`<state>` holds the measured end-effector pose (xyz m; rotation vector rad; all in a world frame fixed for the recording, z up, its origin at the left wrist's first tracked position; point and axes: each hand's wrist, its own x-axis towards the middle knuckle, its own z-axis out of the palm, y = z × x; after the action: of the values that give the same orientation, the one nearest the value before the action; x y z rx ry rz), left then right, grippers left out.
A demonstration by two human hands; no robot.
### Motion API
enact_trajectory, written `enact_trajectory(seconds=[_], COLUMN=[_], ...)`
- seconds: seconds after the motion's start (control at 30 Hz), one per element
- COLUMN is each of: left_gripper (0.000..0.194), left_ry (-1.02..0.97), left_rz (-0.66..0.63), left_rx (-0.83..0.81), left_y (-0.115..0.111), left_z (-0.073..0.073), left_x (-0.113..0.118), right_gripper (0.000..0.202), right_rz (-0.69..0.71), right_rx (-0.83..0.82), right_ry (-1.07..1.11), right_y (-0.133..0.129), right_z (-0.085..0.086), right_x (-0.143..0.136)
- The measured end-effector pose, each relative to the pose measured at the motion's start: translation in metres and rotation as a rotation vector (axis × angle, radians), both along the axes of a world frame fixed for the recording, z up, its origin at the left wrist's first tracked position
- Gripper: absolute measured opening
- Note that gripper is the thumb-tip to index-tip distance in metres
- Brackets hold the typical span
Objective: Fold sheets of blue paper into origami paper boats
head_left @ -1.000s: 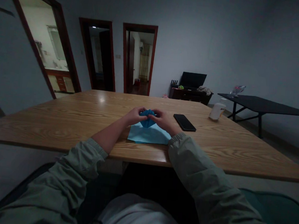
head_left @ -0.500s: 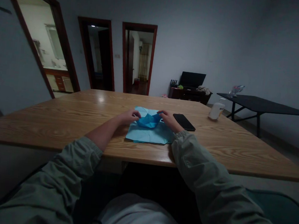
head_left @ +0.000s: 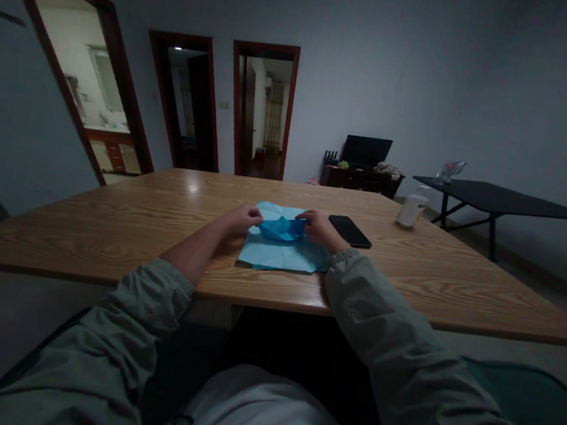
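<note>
A folded blue paper boat (head_left: 282, 229) with a raised peak in its middle sits over light blue paper sheets (head_left: 282, 255) on the wooden table. At the boat's left end, my left hand (head_left: 243, 219) pinches the tip. My right hand (head_left: 318, 229) has its fingers closed on the right end. The sheets lie flat beneath the boat, with creases showing.
A black phone (head_left: 350, 231) lies just right of my right hand on the wooden table (head_left: 138, 226). Farther right stands a white bottle (head_left: 412, 209). Beyond are a black table (head_left: 508, 198) and a cabinet with a dark screen (head_left: 367, 151).
The boat looks slightly flatter and wider between my hands. My left hand has shifted a little left, and my right fingers have moved slightly on the paper.
</note>
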<state>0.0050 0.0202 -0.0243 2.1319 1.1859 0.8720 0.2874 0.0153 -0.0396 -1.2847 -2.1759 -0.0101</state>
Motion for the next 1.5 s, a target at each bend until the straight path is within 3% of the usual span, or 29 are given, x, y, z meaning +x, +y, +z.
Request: enact_trajectory(seconds=[0.23,0.5,0.6,0.73,0.83,1.0,1.23,1.33,1.5], left_gripper=[0.018,0.022,0.025,0.037,0.045,0.056,0.058,0.052,0.029], left_ry=[-0.060,-0.026,-0.060,-0.307,-0.457,-0.580,-0.752,-0.792,-0.886], left_rz=[-0.049,-0.045,-0.060,0.011,0.052,-0.034,-0.185,-0.183,-0.019], left_rx=[-0.015,0.042,-0.027,-0.118,-0.281,-0.624,-0.698,-0.684,-0.617], left_y=[0.002,0.002,0.001,-0.004,-0.009,-0.019,-0.034,-0.033,-0.022], left_z=[-0.002,-0.003,-0.001,0.007,0.012,0.017,0.024,0.024,0.019], left_x=[0.008,0.009,0.007,0.008,0.011,0.027,0.044,0.044,0.048], right_gripper=[0.044,0.032,0.027,0.023,0.021,0.014,0.015,0.020,0.027], right_rz=[-0.082,-0.062,-0.068,-0.041,-0.014,-0.027,-0.044,-0.031,-0.052], right_rx=[0.054,0.054,0.042,0.129,0.224,0.390,0.437,0.438,0.461], right_ry=[-0.185,-0.190,-0.141,-0.056,0.003,0.077,0.022,-0.002,0.001], right_y=[-0.019,-0.016,-0.014,-0.018,-0.023,-0.035,-0.047,-0.050,-0.058], right_z=[0.013,0.011,0.010,0.015,0.022,0.031,0.034,0.034,0.036], right_x=[-0.021,-0.032,-0.027,-0.025,-0.031,-0.043,-0.053,-0.056,-0.059])
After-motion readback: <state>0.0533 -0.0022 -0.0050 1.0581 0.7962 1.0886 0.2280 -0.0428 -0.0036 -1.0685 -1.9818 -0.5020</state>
